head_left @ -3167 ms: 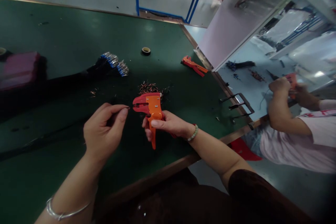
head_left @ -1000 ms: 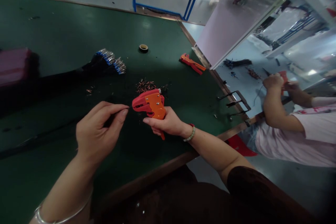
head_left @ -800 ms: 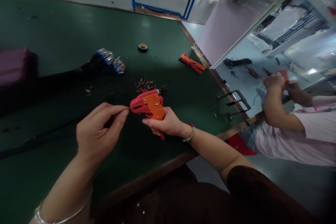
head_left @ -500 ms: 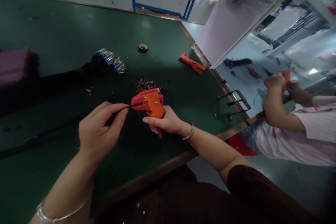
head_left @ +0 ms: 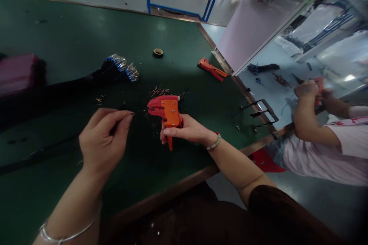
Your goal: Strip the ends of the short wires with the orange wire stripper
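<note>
Tabletop (head_left: 71,34): green, wood-edged, carrying the loose items listed below.
Dark bundle (head_left: 66,88): lies along the left side, its blue-and-silver ends (head_left: 122,67) fanned toward the middle.
Left hand (head_left: 105,134): thumb and forefinger pinched together on a thin dark wire; half a second ago the wire met the tool's nose, and the hand has since drawn back leftward, leaving a gap. Judged from this, the tool is not acting on the wire at this instant.
Right hand (head_left: 188,129): fingers wrapped round the tool's handle, thumb across its near side.
Pinkish block (head_left: 18,72): far left, partly out of frame; whether it is a container, and what it might hold, cannot be told.
Orange-and-red hand tool (head_left: 171,111): held above the tabletop, nose pointing left, handle down.
Second hand tool (head_left: 212,69): similar, lying near the right edge.
Copper-coloured clippings (head_left: 159,91): loose, uncontained, behind the held tool.
Tape roll (head_left: 158,53): flat, beyond the clippings.
Thin dark wire (head_left: 132,113): only its tip shows clearly, apart from the tool.
</note>
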